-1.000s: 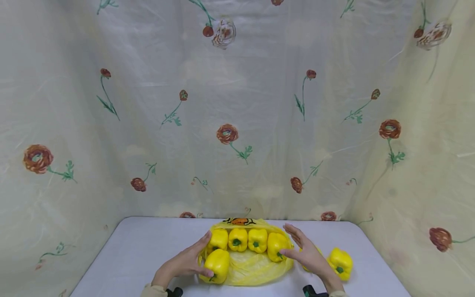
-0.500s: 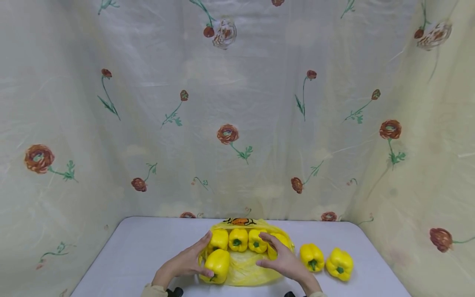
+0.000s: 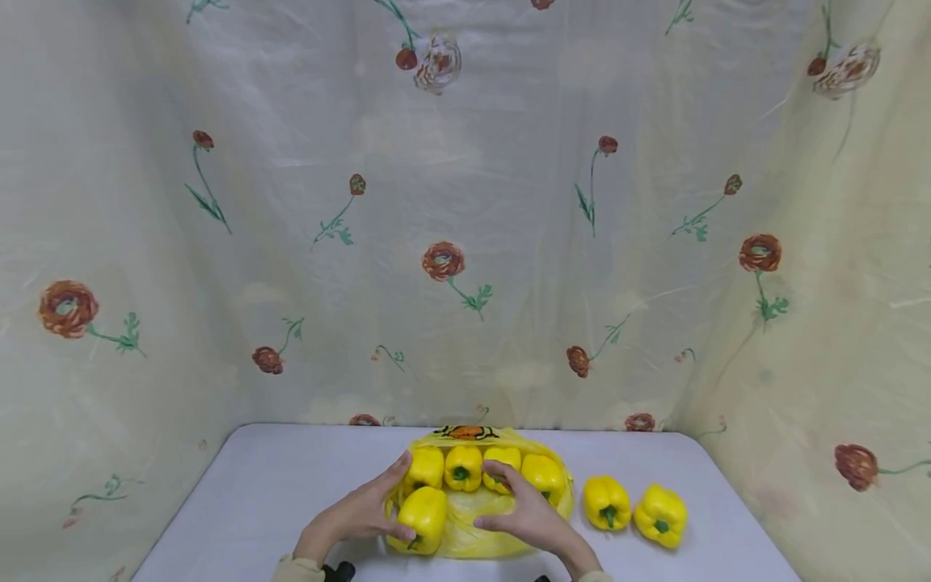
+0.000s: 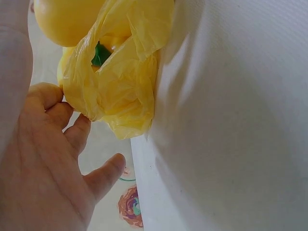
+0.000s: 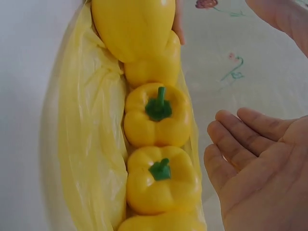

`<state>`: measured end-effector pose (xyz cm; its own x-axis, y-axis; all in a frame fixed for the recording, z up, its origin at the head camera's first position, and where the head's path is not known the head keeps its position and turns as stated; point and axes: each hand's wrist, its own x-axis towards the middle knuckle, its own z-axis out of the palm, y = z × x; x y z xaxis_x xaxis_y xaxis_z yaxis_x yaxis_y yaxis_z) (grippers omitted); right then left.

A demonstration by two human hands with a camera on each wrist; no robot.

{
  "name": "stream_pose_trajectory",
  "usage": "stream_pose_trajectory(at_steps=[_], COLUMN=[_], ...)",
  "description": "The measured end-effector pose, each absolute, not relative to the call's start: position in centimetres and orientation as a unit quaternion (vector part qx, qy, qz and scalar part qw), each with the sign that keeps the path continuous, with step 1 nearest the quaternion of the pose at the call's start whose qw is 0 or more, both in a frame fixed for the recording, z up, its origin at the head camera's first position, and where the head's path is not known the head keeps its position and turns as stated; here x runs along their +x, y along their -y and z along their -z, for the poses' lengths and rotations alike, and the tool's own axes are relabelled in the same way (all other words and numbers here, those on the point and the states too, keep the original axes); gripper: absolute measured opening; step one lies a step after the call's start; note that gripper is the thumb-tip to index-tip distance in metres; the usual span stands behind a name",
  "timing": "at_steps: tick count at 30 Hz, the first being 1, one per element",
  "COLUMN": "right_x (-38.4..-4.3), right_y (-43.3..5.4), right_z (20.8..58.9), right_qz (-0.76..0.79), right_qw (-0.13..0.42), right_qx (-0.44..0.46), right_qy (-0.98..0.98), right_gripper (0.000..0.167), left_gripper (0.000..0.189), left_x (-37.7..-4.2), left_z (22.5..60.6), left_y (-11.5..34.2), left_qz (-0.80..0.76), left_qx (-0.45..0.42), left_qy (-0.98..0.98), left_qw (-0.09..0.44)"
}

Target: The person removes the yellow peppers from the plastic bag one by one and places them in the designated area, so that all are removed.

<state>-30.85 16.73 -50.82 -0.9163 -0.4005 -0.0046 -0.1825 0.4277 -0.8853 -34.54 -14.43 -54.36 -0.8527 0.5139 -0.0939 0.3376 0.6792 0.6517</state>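
A yellow plastic bag (image 3: 473,540) lies on the table with several yellow bell peppers (image 3: 463,469) in a row along its back. Another bell pepper (image 3: 422,517) sits in front at the bag's left. My left hand (image 3: 356,511) is beside that pepper, thumb near its stem. In the left wrist view its fingertips (image 4: 79,130) touch the outside of the bag, its small finger apart. My right hand (image 3: 534,513) hovers over the bag's right half, thumb and fingers spread and holding nothing. Its palm shows in the right wrist view beside the row of peppers (image 5: 159,125).
Right of the bag, two more bell peppers lie on the white table: one nearer (image 3: 607,503), one farther right (image 3: 660,517). A flower-patterned curtain (image 3: 465,339) hangs behind the table (image 3: 305,457) and along both sides.
My right hand has come away from the rightmost pepper in the bag and moved left, uncovering a pepper outside the bag. My left hand has kept its place.
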Motion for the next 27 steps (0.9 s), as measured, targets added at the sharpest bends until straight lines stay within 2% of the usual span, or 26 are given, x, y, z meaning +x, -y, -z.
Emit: stream_pose_trajectory(at_steps=[11, 18, 27], right_x=[-30.8, -30.8, -31.2], right_y=[-14.6, -13.1, -11.4], right_z=[50.9, 51.1, 52.8], right_qz=[0.508, 0.499, 0.519], right_qw=[0.105, 0.123, 0.142], right_qx=[-0.173, -0.174, -0.161], right_qy=[-0.837, -0.840, -0.827], right_gripper=[0.090, 0.085, 0.090], left_gripper=[0.119, 0.118, 0.116], left_x=[-34.6, -34.5, -34.5], left_z=[54.7, 54.5, 54.2], left_y=[14.6, 14.7, 14.5], left_qz=[-0.321, -0.327, -0.324], left_qx=[0.238, 0.236, 0.240], left_qy=[-0.907, -0.906, -0.906], left_qw=[0.132, 0.131, 0.128])
